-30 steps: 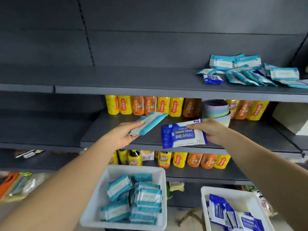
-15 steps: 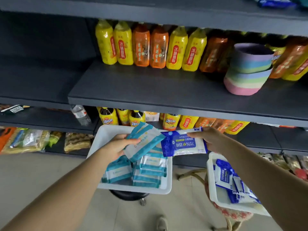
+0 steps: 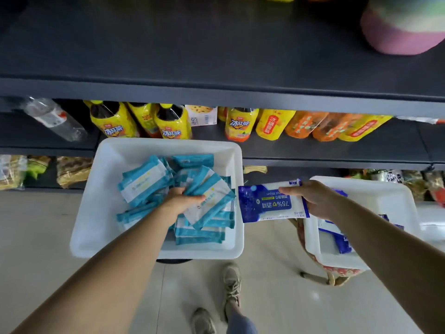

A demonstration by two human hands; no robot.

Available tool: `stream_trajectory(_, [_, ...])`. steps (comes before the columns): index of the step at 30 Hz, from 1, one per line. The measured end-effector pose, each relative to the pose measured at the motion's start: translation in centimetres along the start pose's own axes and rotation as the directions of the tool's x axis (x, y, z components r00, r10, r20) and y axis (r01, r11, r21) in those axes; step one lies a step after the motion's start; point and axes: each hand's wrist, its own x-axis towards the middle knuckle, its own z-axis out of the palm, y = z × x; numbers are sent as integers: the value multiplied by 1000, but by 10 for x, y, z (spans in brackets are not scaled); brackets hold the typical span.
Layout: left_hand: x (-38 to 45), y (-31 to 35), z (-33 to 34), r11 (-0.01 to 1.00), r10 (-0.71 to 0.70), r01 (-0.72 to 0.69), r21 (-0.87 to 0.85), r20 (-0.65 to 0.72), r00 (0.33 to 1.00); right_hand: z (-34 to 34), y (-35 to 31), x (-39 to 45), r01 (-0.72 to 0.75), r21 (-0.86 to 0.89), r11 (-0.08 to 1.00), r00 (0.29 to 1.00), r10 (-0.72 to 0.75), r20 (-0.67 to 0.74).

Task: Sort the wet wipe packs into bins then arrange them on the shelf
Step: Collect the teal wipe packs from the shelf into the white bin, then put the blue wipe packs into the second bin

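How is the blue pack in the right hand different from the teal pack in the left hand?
The dark blue pack has big "75%" print, while the teal pack is white in the middle with teal edges. The right hand holds the dark blue pack in the gap between the two bins; the left hand holds the teal pack over the left bin. Both are flat wipe packs.

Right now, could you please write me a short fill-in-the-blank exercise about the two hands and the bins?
1. The left hand holds a teal pack over the ____ bin.
2. The right hand holds a pack coloured ____.
3. That pack reads ____ percent.
4. The right bin holds ____ packs.

Missing words: left; blue; 75; blue
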Motion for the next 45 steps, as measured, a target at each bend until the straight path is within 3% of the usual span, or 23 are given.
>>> stream_trajectory(7, [15,-12,15,990,13,9,143,-150,989,7,17,18,-24,41,999,1000,24,14])
stream_trajectory(13, [-10,-3,17,856,231,-47,516,-299,926,-4,26,-2,-3,118,993,1000,6,-22])
stream_trajectory(22, [-61,15,30,793,347,-138,593,-255,902,-66,52,-57,139,257,956,989,-121,-83])
stream_trajectory(30, [-87,43,93,782,477,-306,544,-206,854,-160,88,-61,111,281,953,990,-80,-120])
stream_trajectory(34, [-100,71,154,679,572,-392,621,-112,813,-218,99,-50,74,288,955,992,-41,-120])
stream_trajectory(39, [-102,91,234,471,648,-397,788,-4,761,-271,121,-24,6,294,956,993,28,-112])
stream_trajectory(45, [-75,87,321,409,567,-367,836,82,820,-313,151,32,-19,169,985,980,51,-191])
